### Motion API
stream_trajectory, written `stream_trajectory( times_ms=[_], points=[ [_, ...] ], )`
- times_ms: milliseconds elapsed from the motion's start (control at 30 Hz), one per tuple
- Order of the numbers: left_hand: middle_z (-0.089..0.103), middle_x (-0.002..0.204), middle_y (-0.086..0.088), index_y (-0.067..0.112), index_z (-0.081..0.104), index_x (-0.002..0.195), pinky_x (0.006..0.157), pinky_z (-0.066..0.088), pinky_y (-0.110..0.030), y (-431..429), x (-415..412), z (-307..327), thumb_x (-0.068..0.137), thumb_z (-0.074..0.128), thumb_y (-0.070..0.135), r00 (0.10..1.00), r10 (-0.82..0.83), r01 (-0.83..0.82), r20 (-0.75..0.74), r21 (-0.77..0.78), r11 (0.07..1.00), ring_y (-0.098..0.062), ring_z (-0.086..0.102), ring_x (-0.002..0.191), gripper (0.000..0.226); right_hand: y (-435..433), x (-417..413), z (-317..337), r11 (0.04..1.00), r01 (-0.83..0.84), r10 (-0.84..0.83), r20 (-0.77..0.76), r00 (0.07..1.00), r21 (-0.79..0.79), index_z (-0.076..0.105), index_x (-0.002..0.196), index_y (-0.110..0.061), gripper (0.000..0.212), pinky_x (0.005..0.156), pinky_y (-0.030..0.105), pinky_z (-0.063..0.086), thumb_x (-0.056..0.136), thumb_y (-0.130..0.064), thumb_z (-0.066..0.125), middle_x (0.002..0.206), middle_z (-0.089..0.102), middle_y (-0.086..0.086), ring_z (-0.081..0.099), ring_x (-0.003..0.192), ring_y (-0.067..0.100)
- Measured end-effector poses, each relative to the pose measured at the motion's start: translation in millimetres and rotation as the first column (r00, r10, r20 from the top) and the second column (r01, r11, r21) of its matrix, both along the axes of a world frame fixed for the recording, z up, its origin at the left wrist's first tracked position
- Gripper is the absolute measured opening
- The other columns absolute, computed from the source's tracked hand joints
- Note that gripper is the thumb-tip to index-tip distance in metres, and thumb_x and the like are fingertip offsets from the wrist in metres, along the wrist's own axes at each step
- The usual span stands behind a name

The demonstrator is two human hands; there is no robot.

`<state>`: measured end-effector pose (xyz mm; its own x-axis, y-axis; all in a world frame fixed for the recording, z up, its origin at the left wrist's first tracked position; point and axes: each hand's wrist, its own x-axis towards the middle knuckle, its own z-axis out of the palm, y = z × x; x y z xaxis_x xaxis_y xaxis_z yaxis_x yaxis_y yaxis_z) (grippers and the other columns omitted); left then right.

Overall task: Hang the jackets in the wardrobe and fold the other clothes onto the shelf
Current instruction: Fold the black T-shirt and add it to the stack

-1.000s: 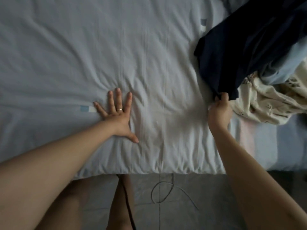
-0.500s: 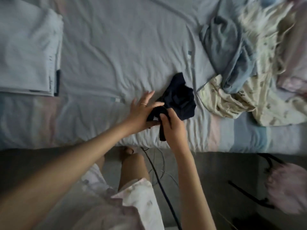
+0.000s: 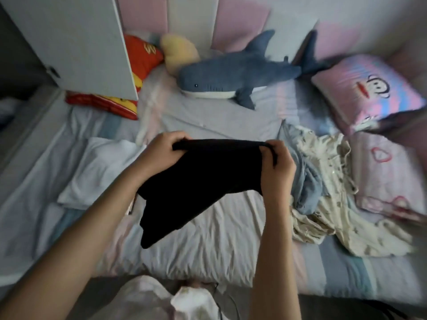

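I see the dark garment (image 3: 194,179) held up above the bed (image 3: 219,255), its top edge pinched between my left hand (image 3: 161,153) and right hand (image 3: 278,162). Loose clothes (image 3: 328,192) lie right; a folded cloth (image 3: 97,172) lies left.

The bed (image 3: 219,245) carries a plush shark (image 3: 233,75), pillows (image 3: 367,91), a folded white cloth (image 3: 99,172) — and loose clothes (image 3: 328,181) heaped rightward.

Both arms are stretched forward. The left hand (image 3: 161,155) and the right hand (image 3: 278,163) are held level and apart, with the fingers of each curled and pinched on the top edge of a dark garment (image 3: 196,181), one at either end.
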<state>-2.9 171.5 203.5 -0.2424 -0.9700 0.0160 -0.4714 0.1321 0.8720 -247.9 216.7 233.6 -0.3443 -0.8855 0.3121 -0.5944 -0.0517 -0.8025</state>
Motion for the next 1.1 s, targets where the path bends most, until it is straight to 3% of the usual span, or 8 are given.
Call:
stream_trajectory(
  times_ms=[133,267,400,500,633,767,1033,1100],
  points=[
    [0.064,0.072,0.034,0.039,0.066,0.08,0.066,0.047,-0.012,-25,48,85,0.078,0.061,-0.001,0.996,0.015,0.0,0.093,-0.164,0.987,0.016,0.057,0.066,0.04,-11,-4,57,0.987,-0.157,0.15,-0.139,0.979,-0.04,0.061,0.087,-0.019,0.007,0.065,0.025,0.043,0.086,-0.015,0.066,0.075,0.063,-0.002,0.055,0.068,0.009],
    [0.065,0.072,0.028,0.042,0.062,0.078,0.065,0.048,-0.012,-32,72,133,0.077,0.054,-0.011,0.996,0.044,-0.02,0.08,-0.28,0.96,0.008,0.06,0.063,0.054,-22,-7,98,0.965,-0.243,0.256,-0.157,0.954,0.095,0.056,0.071,-0.024,0.024,0.055,0.014,0.038,0.074,-0.02,0.079,0.061,0.057,-0.005,0.051,0.056,0.008],
    [0.062,0.077,0.029,0.043,0.058,0.079,0.068,0.042,-0.007,-34,60,145,0.072,0.049,0.007,0.997,0.052,-0.027,0.065,-0.331,0.943,0.008,0.058,0.073,0.038,-32,-8,103,0.968,-0.201,0.236,-0.279,0.931,0.15,0.069,0.081,-0.022,0.004,0.061,0.014,0.04,0.081,-0.019,0.073,0.072,0.066,-0.004,0.06,0.068,0.011],
    [0.061,0.07,0.02,0.04,0.057,0.073,0.062,0.041,-0.019,-40,58,147,0.07,0.05,0.019,0.994,0.077,-0.045,0.075,-0.359,0.932,-0.001,0.054,0.065,0.022,-37,-7,102,0.991,-0.131,0.133,-0.402,0.906,0.032,0.069,0.097,-0.016,0.013,0.075,0.035,0.048,0.088,-0.013,0.06,0.094,0.068,0.001,0.062,0.087,0.024],
    [0.058,0.063,0.005,0.025,0.061,0.071,0.06,0.038,-0.026,-44,58,156,0.075,0.054,0.021,0.994,0.11,-0.095,0.018,-0.373,0.923,-0.005,0.051,0.059,0.009,-38,-5,102,0.992,-0.035,-0.013,-0.363,0.932,-0.124,0.067,0.095,-0.01,0.012,0.071,0.041,0.048,0.091,-0.012,0.057,0.095,0.057,0.007,0.059,0.08,0.03],
    [0.059,0.068,-0.005,0.005,0.067,0.078,0.065,0.039,-0.029,-44,50,169,0.075,0.054,0.028,0.965,0.189,-0.216,-0.183,-0.142,0.966,-0.013,0.054,0.066,0.027,-40,-1,91,0.994,0.086,-0.1,-0.266,0.959,-0.065,0.064,0.093,-0.009,0.017,0.065,0.037,0.038,0.095,-0.021,0.053,0.089,0.065,0.017,0.059,0.082,0.037],
    [0.066,0.065,0.001,0.014,0.064,0.082,0.062,0.046,-0.026,-32,34,175,0.092,0.051,0.018,0.876,0.277,-0.166,-0.395,0.293,0.942,-0.017,0.062,0.067,0.016,-38,16,70,0.996,0.068,-0.07,-0.034,0.997,-0.059,0.062,0.099,-0.009,0.012,0.068,0.028,0.035,0.094,-0.012,0.051,0.087,0.063,0.004,0.058,0.083,0.027],
    [0.065,0.062,0.001,0.014,0.06,0.081,0.057,0.049,-0.023,-29,27,175,0.094,0.047,0.015,0.759,0.337,-0.108,-0.557,0.402,0.909,-0.015,0.062,0.062,0.018,-37,21,66,0.992,0.089,-0.089,0.01,0.996,-0.085,0.062,0.102,-0.008,0.015,0.073,0.022,0.034,0.091,-0.004,0.053,0.094,0.062,0.003,0.057,0.088,0.023]
  ],
)
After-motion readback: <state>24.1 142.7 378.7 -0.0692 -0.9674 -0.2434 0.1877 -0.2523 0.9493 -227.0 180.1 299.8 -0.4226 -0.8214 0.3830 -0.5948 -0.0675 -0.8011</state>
